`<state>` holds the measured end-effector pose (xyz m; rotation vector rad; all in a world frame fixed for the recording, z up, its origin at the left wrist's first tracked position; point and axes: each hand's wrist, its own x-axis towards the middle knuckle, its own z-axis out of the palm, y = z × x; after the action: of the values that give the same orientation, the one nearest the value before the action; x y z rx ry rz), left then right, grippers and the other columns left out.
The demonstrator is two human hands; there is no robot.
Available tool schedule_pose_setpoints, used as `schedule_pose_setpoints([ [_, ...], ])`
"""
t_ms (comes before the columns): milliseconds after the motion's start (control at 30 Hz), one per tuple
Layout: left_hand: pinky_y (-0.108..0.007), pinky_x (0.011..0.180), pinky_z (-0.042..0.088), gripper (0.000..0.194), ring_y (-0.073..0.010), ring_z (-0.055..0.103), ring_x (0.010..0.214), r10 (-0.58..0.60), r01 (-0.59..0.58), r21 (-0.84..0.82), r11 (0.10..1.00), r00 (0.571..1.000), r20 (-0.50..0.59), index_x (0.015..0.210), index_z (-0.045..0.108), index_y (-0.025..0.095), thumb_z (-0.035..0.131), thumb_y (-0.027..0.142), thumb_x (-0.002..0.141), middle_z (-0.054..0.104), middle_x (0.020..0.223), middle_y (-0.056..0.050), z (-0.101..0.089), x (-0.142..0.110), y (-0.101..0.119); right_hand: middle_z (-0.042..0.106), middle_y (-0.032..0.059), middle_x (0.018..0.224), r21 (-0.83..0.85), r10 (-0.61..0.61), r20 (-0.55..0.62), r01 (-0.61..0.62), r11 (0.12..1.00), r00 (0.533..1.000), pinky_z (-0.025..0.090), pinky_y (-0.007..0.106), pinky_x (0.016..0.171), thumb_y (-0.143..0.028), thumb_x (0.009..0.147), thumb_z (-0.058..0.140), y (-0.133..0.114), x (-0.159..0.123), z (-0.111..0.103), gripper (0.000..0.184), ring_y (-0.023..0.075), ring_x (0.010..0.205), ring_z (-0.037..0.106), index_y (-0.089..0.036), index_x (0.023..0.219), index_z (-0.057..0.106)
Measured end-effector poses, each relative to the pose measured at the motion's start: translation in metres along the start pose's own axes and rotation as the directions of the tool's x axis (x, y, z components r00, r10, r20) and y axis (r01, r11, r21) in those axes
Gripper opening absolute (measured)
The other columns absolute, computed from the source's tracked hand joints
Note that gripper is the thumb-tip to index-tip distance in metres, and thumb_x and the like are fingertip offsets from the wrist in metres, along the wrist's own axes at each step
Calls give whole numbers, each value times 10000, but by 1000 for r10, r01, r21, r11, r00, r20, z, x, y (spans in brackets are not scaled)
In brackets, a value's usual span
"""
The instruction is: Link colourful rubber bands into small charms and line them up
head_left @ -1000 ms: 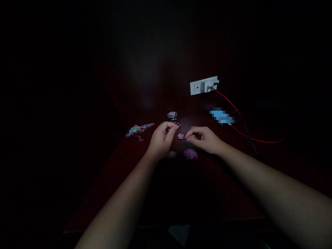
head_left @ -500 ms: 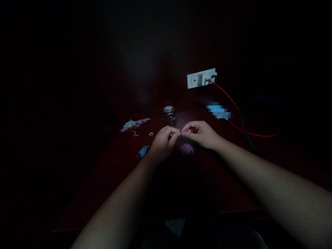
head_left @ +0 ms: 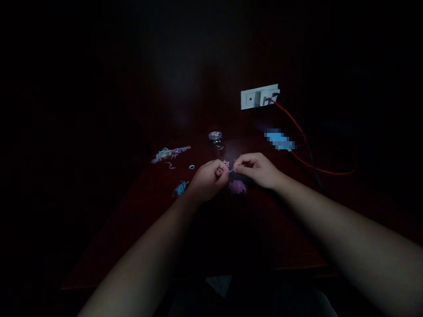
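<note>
Over the dark red table, my left hand and my right hand pinch a thin bluish rubber band stretched between their fingertips. Just below the fingers lies a pile of purple rubber bands. A few pink bands show behind my left fingertips, partly hidden. To the left of my left hand is a bunch of blue rubber bands, with a single blue band lying farther back. A mixed heap of coloured bands spreads at the far left.
A small lidded clear jar stands behind my hands. On the wall is a white socket with a charger and red cable running to a blurred-out blue object. The table's front edge lies below my forearms.
My fingertips have drawn slightly apart, and the band now shows between them. The view has shifted a little. The piles on the table look the same.
</note>
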<state>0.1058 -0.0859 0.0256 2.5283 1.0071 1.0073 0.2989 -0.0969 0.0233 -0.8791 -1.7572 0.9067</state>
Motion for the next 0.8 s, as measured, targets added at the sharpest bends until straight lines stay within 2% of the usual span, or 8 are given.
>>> schedule_pose_setpoints([
  [167, -252, 585, 373, 96, -116, 482, 605, 32, -33, 42, 999, 999, 28, 736, 550, 179, 527, 218, 821, 554, 658, 18, -2, 1, 0, 534, -11, 597, -39, -2, 18, 2, 999, 1000, 331, 249, 538, -335, 756, 653, 1, -1, -2, 198, 98, 559, 441, -142, 711, 655],
  [300, -268, 662, 417, 122, -136, 545, 709, 71, -72, 27, 997, 997, 16, 821, 602, 180, 505, 246, 858, 618, 760, -7, -4, 1, 2, 539, -8, 606, -62, 14, 0, -14, 998, 1000, 328, 243, 527, -352, 764, 645, 1, -1, -4, 213, 98, 556, 441, -143, 722, 648],
  [400, -261, 678, 442, 114, -134, 568, 726, 73, -73, -13, 997, 997, 0, 871, 630, 180, 582, 273, 825, 645, 791, -10, -3, 1, 4, 545, -4, 602, -81, 17, 7, -16, 997, 1000, 339, 247, 533, -362, 769, 644, 2, -1, -4, 223, 104, 558, 450, -145, 719, 649],
  [500, -243, 649, 448, 101, -113, 570, 668, 68, -68, -40, 997, 998, -7, 832, 654, 183, 641, 271, 784, 651, 750, 3, 0, 2, 4, 564, 5, 622, -88, 26, 30, -24, 996, 999, 349, 253, 544, -362, 772, 647, 3, -1, -3, 223, 111, 571, 463, -145, 723, 654],
  [633, -225, 584, 434, 82, -91, 545, 574, 35, -37, -35, 999, 999, -37, 726, 662, 179, 621, 228, 777, 630, 655, 16, 0, 3, 5, 553, 1, 612, -84, 40, 30, -38, 996, 999, 340, 250, 537, -364, 773, 643, 2, -2, -2, 229, 108, 559, 451, -141, 723, 647],
  [800, -229, 587, 442, 67, -98, 552, 589, 51, -51, -11, 999, 996, -72, 731, 670, 181, 610, 195, 756, 635, 670, 9, -2, 3, 5, 539, -4, 607, -115, 31, 33, -27, 993, 999, 333, 245, 534, -360, 789, 622, 2, -3, -2, 233, 105, 562, 445, -139, 716, 636],
])
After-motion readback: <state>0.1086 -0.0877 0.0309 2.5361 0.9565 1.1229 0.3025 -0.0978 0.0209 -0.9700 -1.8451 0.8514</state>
